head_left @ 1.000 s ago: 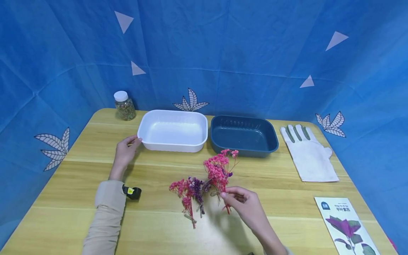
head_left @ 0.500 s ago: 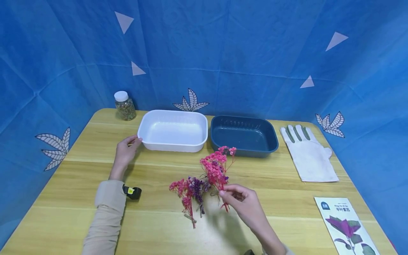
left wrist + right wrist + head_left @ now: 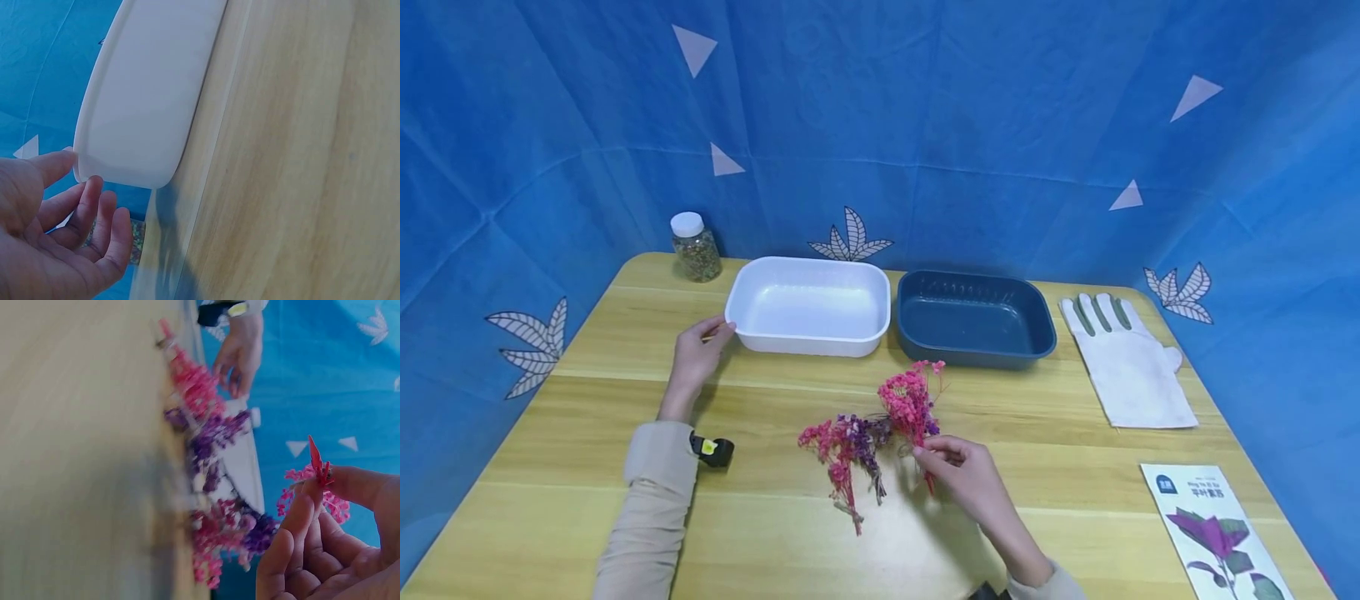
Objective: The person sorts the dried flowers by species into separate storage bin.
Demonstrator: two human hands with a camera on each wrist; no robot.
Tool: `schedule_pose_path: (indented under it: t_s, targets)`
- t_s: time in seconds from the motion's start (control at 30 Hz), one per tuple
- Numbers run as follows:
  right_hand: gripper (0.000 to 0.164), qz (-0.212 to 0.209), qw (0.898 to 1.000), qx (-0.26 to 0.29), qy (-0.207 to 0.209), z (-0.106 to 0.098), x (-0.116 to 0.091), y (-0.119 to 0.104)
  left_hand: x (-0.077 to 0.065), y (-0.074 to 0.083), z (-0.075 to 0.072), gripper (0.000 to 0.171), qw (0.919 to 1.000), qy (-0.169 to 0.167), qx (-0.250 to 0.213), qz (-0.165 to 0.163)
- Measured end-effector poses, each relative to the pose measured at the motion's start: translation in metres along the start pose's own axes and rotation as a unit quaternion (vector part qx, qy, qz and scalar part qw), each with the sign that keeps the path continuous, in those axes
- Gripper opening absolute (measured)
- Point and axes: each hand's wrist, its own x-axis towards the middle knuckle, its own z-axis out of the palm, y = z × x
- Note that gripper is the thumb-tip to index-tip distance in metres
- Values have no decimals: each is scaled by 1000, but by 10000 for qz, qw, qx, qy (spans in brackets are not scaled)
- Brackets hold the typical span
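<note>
Pinched pink flowers [image 3: 905, 400] tilt near a white tray [image 3: 808, 344].

At the table's far left corner, we see a clear jar [image 3: 697, 254] with a white lid [image 3: 687, 223], holding small greenish-brown bits. Right of centre, near the back edge, we find a dark blue plastic tray [image 3: 970, 357]. Farther right lies a white glove [image 3: 1135, 379] with green stripes along its fingers, which point away from us. Nearer, we make out what looks like a seed packet [image 3: 1198, 497] picturing a purple-leaved plant. Blue cloth [image 3: 1000, 108] printed with white triangles [image 3: 694, 48] and leaf sprigs [image 3: 850, 242] surrounds our wood-grain table [image 3: 760, 542].
</note>
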Motion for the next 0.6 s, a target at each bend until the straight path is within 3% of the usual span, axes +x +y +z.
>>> schedule_pose_path:
  t_s: [0.6]
  targets:
    - [29,267,9982,177,509,-17,4,12,0,0,0,53,10000,3,34,-18]
